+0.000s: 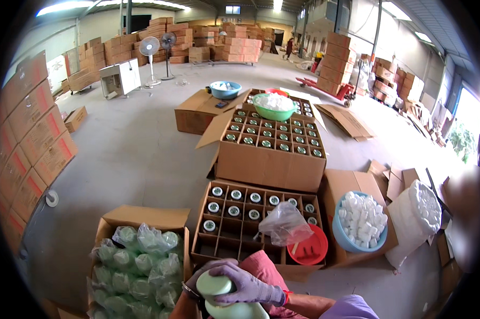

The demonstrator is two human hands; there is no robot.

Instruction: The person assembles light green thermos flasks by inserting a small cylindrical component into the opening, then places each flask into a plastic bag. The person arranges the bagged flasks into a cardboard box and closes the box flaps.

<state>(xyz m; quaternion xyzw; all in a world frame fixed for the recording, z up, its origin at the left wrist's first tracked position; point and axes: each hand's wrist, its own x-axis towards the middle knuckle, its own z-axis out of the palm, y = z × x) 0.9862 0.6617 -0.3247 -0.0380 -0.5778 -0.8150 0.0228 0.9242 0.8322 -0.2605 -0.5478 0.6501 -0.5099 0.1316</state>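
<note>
A pale green bottle with a wide round top (pixel 214 285) is held close in front of me at the lower edge. My right hand (pixel 253 286), in a lilac glove, wraps over the bottle just beside its top. Behind the top, my left hand (pixel 208 271), in a greyish glove, curls against the bottle's far side; part of its fingers is hidden. To the left stands an open carton (pixel 182 244) full of pale green bottles in clear bags (pixel 144 263). Ahead lies a divided carton (pixel 266 186) with several white-rimmed round tops (pixel 233 211) in its cells.
On the divided carton's right side rest a crumpled clear bag (pixel 287 223) and a red bowl (pixel 321 239). Beyond are a blue basin (pixel 351 249) of white pieces, a white sack (pixel 414 223), a second filled carton (pixel 266 165) and a green basin (pixel 274 113). Stacked cartons (pixel 35 133) line the left.
</note>
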